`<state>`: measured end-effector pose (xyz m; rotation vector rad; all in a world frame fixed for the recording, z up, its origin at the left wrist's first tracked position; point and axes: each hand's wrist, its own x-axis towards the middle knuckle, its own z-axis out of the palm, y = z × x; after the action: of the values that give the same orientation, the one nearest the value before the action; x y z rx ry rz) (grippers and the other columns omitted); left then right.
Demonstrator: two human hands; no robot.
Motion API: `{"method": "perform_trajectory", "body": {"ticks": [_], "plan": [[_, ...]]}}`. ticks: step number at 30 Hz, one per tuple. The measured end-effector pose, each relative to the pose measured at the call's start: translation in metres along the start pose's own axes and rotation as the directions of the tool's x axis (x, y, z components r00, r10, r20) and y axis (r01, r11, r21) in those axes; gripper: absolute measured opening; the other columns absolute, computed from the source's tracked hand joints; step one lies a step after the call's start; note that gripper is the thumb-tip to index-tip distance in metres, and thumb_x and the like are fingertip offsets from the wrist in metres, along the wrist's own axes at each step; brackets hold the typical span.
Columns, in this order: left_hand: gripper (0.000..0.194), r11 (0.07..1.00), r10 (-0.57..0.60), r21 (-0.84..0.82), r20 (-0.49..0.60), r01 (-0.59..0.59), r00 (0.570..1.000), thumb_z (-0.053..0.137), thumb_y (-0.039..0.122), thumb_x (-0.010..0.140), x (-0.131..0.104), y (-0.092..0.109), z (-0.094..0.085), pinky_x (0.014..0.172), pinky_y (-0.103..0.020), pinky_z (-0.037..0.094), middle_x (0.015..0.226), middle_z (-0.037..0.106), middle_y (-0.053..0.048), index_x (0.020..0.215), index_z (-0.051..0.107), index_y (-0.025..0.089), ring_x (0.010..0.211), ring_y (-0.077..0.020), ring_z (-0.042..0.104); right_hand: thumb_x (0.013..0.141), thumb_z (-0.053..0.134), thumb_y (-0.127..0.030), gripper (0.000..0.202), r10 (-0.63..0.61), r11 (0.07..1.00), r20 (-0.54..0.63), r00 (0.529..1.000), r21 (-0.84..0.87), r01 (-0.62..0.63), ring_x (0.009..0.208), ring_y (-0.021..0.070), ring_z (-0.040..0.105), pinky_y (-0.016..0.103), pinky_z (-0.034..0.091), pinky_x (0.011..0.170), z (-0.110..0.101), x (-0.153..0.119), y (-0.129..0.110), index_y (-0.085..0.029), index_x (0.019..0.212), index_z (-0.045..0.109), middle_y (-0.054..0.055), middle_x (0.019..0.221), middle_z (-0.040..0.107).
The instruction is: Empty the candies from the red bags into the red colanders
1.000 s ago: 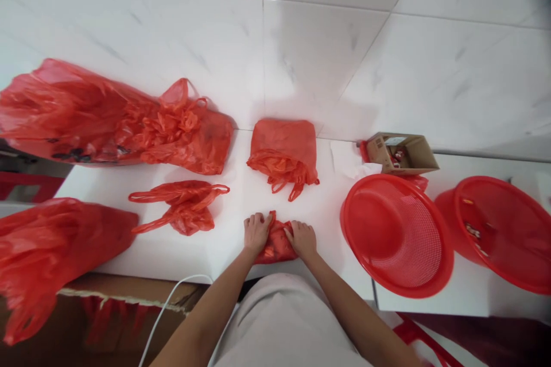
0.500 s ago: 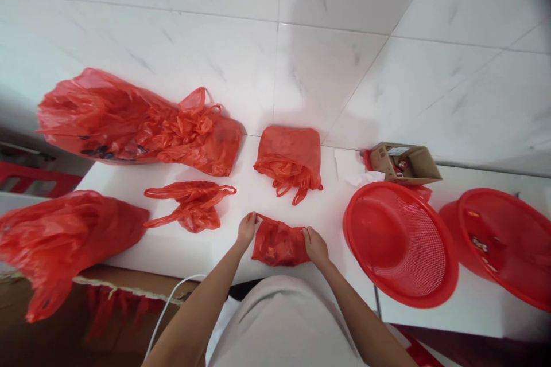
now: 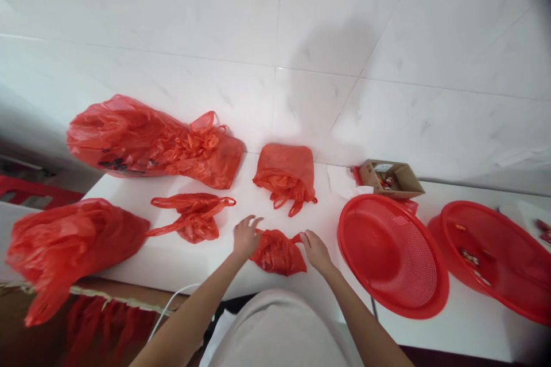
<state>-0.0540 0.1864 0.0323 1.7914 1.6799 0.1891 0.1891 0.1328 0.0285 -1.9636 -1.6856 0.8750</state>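
Note:
A small red plastic bag (image 3: 279,253) lies on the white table (image 3: 232,261) in front of me, crumpled, with something inside that I cannot make out. My right hand (image 3: 316,251) pinches its upper right corner, which is drawn out like a handle. At the bag's left edge is my left hand (image 3: 245,239), fingers apart and stretched away from me; its thumb is close to or touching the plastic. To the left lies another red bag (image 3: 197,225), slack, with its handles spread. A folded red bag (image 3: 287,163) rests behind, against the wall.
Large filled red bags (image 3: 129,137) stand at back left, and one bag (image 3: 81,238) sits at front left. On the right are a red mesh basket (image 3: 391,258), a second red basket (image 3: 495,252) with small packets, and a cardboard box (image 3: 398,179). A white cable (image 3: 170,304) hangs at the front edge.
The left hand has loosened from the bag's upper left corner and spread its fingers. The small bag has bunched up and narrowed, its right corner pulled out. The view has tilted up slightly.

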Motion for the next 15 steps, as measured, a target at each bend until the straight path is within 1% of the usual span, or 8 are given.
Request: {"method": "perform_trajectory", "body": {"ticks": [1,3,5,7,9,11,13,15], "plan": [[0.050,0.996,0.093,0.015,0.031,-0.093,0.995,0.063,0.023,0.085,-0.004,0.010,0.005,0.114,-0.049,0.026,0.146,0.045,-0.005,0.133,0.053,0.034,0.136,-0.0271,0.038,0.097,0.030,-0.042,0.034,-0.032,0.999,-0.001,0.999,0.029,0.032,0.075,0.0172,0.055,0.029,0.042,0.071,0.000,0.000,-0.010,-0.023,0.075,0.048,0.001,0.078,0.058],[0.049,0.973,0.223,0.032,0.115,-0.228,0.968,0.066,0.018,0.080,-0.011,0.026,0.015,0.116,-0.047,0.021,0.134,0.058,-0.003,0.125,0.060,0.036,0.132,-0.0251,0.044,0.097,0.029,-0.043,0.034,-0.081,0.993,-0.005,0.997,0.087,0.081,0.074,0.0165,0.054,0.028,0.042,0.071,0.001,-0.002,-0.029,-0.023,0.074,0.045,0.001,0.076,0.056],[0.033,0.958,0.272,0.039,0.189,-0.284,0.944,0.061,0.019,0.084,-0.015,0.033,0.018,0.111,-0.050,0.027,0.114,0.068,-0.005,0.115,0.066,0.028,0.116,-0.0244,0.056,0.098,0.028,-0.046,0.036,-0.109,0.983,-0.009,0.994,0.145,0.109,0.069,0.0158,0.052,0.026,0.043,0.068,-0.001,-0.008,-0.042,-0.024,0.073,0.041,0.000,0.073,0.053],[0.021,0.951,0.293,0.027,0.252,-0.309,0.922,0.056,0.026,0.090,-0.018,0.030,0.009,0.101,-0.049,0.040,0.104,0.069,-0.007,0.107,0.067,0.020,0.103,-0.0223,0.062,0.098,0.027,-0.049,0.037,-0.116,0.974,-0.013,0.993,0.193,0.117,0.066,0.0153,0.050,0.025,0.042,0.065,-0.008,-0.017,-0.046,-0.024,0.073,0.039,-0.001,0.070,0.051],[0.023,0.949,0.302,0.002,0.296,-0.317,0.906,0.060,0.035,0.089,-0.022,0.017,-0.014,0.090,-0.042,0.048,0.101,0.069,-0.006,0.102,0.067,0.018,0.095,-0.0202,0.063,0.097,0.030,-0.051,0.037,-0.105,0.968,-0.018,0.994,0.225,0.107,0.063,0.0152,0.048,0.025,0.042,0.062,-0.019,-0.026,-0.040,-0.024,0.075,0.040,-0.001,0.068,0.050],[0.019,0.958,0.278,-0.015,0.306,-0.288,0.910,0.067,0.037,0.082,-0.029,-0.003,-0.045,0.082,-0.033,0.049,0.092,0.071,-0.002,0.094,0.070,0.022,0.087,-0.0186,0.065,0.096,0.033,-0.053,0.036,-0.078,0.967,-0.028,0.997,0.242,0.083,0.063,0.0156,0.049,0.025,0.042,0.061,-0.029,-0.035,-0.026,-0.024,0.078,0.042,0.000,0.070,0.052],[0.010,0.976,0.214,-0.015,0.274,-0.219,0.937,0.071,0.032,0.075,-0.038,-0.028,-0.078,0.075,-0.027,0.048,0.081,0.072,0.001,0.083,0.072,0.026,0.079,-0.0175,0.065,0.094,0.035,-0.056,0.037,-0.025,0.966,-0.029,0.999,0.258,0.032,0.065,0.0168,0.052,0.026,0.043,0.061,-0.034,-0.043,-0.010,-0.024,0.079,0.044,0.001,0.073,0.056],[0.007,0.993,0.118,-0.003,0.207,-0.120,0.971,0.075,0.027,0.070,-0.045,-0.054,-0.108,0.070,-0.024,0.047,0.077,0.071,0.003,0.077,0.072,0.027,0.074,-0.0157,0.064,0.092,0.038,-0.058,0.038,0.041,0.963,-0.007,0.999,0.267,-0.038,0.066,0.0180,0.055,0.027,0.042,0.060,-0.033,-0.053,0.004,-0.024,0.077,0.044,0.002,0.074,0.058]]}}
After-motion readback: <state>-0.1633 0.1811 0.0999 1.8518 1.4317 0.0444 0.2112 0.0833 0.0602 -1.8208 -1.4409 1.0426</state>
